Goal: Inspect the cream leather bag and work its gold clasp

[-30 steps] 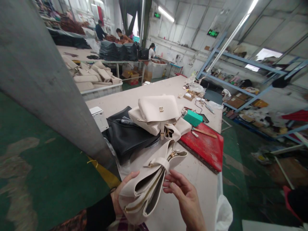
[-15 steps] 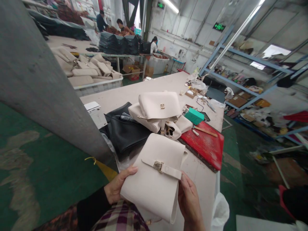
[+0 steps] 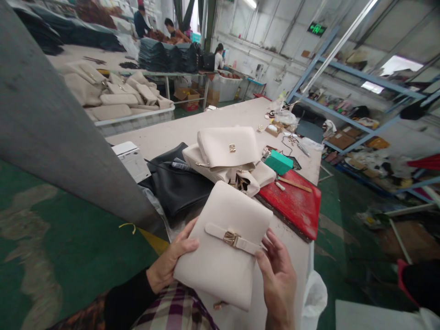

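Cream bag [image 3: 223, 247] held flat, front up, above the near table [image 3: 220, 121] edge.

Its long axis runs from the person toward the far right, top edge tilted away. It is smooth and pale, with a strap and gold clasp [image 3: 231, 238] across the middle. The left hand [image 3: 170, 266] grips the left edge; the right hand [image 3: 278, 275] grips the strap end.

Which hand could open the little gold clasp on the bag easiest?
Probably the right hand: its fingertips sit beside the strap end, near the gold clasp. The left hand grips the cream bag at its far edge.
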`<state>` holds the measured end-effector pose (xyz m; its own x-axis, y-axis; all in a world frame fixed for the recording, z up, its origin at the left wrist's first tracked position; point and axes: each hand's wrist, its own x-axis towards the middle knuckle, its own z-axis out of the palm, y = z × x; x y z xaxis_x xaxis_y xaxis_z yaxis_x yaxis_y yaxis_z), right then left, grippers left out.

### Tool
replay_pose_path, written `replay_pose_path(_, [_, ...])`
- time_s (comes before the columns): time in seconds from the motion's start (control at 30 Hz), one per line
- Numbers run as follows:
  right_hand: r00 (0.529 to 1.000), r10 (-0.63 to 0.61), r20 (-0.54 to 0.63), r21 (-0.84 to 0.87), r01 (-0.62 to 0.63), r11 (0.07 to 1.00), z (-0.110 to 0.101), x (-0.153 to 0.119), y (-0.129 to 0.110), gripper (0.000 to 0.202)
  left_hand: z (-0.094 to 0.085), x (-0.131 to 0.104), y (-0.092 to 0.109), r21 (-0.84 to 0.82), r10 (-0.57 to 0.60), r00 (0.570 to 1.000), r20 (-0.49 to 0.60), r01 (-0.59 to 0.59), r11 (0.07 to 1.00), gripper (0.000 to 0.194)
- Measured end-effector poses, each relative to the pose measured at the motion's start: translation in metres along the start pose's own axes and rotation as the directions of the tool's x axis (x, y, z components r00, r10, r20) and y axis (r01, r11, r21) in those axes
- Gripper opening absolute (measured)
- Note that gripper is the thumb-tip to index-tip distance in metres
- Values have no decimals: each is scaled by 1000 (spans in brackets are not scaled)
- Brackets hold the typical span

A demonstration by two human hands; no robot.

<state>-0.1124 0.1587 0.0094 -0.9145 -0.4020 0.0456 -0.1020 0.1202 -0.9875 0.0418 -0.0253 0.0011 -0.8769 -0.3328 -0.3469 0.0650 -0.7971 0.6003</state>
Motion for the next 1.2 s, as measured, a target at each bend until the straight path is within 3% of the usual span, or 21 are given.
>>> replay_pose_path(0.07, [968, -247, 30, -247, 247, 937, 0, -3, -10, 45, 1, 0, 0, 19, 33, 999, -16, -33, 999, 82])
replay_pose_path(0.17, [837, -536, 112, -544, 503, 671, -1, -6, -24, 36, 3, 1, 0, 17, 62, 998, -25, -62, 998, 81])
replay_pose_path(0.23, [768, -613, 187, -562, 595, 575, 0, -8, -32, 30, 5, 1, 1, 12, 65, 998, -5, -65, 998, 83])
replay_pose_path(0.3, [733, -629, 259, -547, 648, 530, 2, -8, -38, 28, 7, 0, 2, 12, 78, 997, 10, -79, 997, 83])
replay_pose_path(0.43, [742, -586, 327, -614, 638, 465, 7, -9, -44, 39, 5, -1, 1, 34, 95, 995, 22, -96, 995, 84])
replay_pose_path(0.53, [754, -558, 345, -637, 625, 450, 9, -10, -45, 34, 1, -2, 0, 63, 116, 992, 40, -118, 991, 82])
replay_pose_path(0.77, [747, -536, 394, -518, 662, 542, 2, -11, -48, 10, 4, -3, 1, 166, 243, 968, 65, -250, 954, 83])
replay_pose_path(1.2, [717, -573, 398, -444, 697, 563, 4, -13, -54, 11, 21, -6, -5, 19, 221, 971, -88, -220, 975, 69])
